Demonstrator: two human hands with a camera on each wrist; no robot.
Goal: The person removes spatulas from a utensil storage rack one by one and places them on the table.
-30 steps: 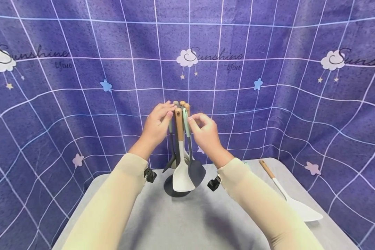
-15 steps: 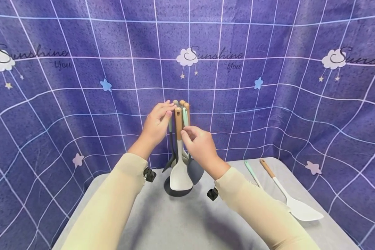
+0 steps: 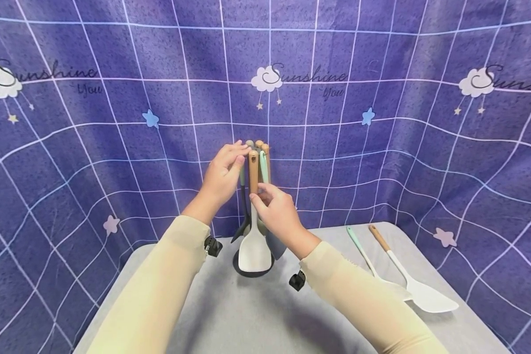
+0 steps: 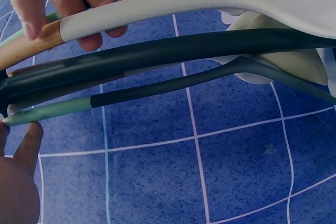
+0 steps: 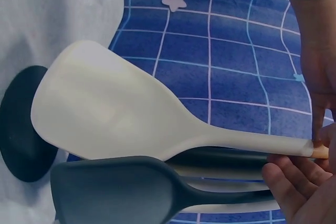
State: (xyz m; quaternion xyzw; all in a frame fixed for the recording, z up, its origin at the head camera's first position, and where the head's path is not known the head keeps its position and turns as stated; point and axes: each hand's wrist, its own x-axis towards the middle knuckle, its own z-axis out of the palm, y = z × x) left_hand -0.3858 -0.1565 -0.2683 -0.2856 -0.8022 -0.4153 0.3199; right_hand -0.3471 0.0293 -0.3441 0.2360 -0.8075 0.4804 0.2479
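Observation:
My right hand pinches the lower end of the wooden handle of a white turner, which hangs at the front of a utensil stand with a round dark base. In the right wrist view, its broad white blade hangs above a dark turner, and the fingers lie by the handle. My left hand rests at the top of the stand, fingers extended. In the left wrist view its thumb touches or nearly touches a green handle of a dark utensil. The dark pole stands between.
To the right on the grey table lie a white turner with a wooden handle and a white utensil with a mint handle, partly behind my right sleeve. Several more handles hang around the stand. A purple gridded curtain stands close behind.
My right hand has moved left and down from the mint handle of the dark turner to the white turner's wooden handle. The white turner has swung slightly left. My left hand stays in place.

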